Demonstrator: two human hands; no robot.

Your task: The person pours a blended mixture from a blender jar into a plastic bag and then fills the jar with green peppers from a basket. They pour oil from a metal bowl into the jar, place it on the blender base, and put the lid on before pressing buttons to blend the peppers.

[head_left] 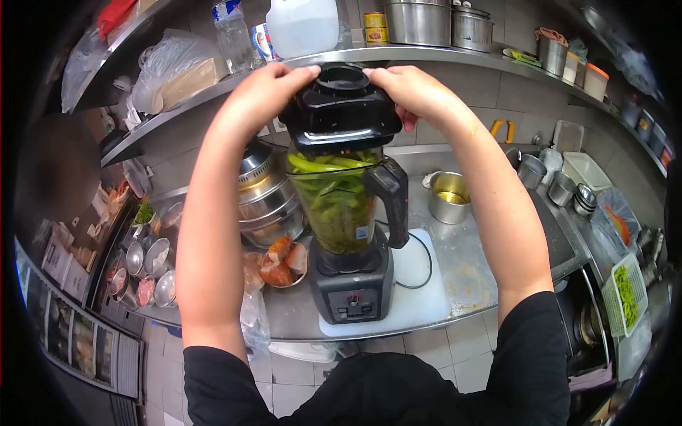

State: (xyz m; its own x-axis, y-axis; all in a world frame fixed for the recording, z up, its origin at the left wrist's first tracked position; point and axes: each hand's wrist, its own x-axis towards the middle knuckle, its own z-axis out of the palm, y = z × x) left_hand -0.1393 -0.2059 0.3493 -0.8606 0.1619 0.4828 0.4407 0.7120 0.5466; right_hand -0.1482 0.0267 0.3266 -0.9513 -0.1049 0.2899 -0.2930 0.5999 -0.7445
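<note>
From where I stand, I see two bare arms reach out to a blender. The left hand (266, 89) and the right hand (412, 92) hold a black lid (344, 117), one on each side. Each thumb lies on the top edge. Some fingers of the right hand curl down past the side, but most of the left hand's fingers are out of sight. Both hands are bent around the lid, pinching it between them.

The lid is right over the mouth of the jar (334, 213). I cannot tell if the two touch. The jar is full of green peppers (327, 165), long ones at the top and mushed-up bits lower down. It stands up straight on its black base (352, 292), with its handle (391, 199) on the right.

The base sits on a white board (420, 291) on the steel table (472, 245). A black cord (430, 264) loops over the board. On the right is a pot (449, 202) with something yellow in it. On the left, near the base, is a bowl (293, 281) of reddish food (278, 259). A shelf (398, 54) runs behind the hands, with a big white jug (302, 28) on it.
</note>
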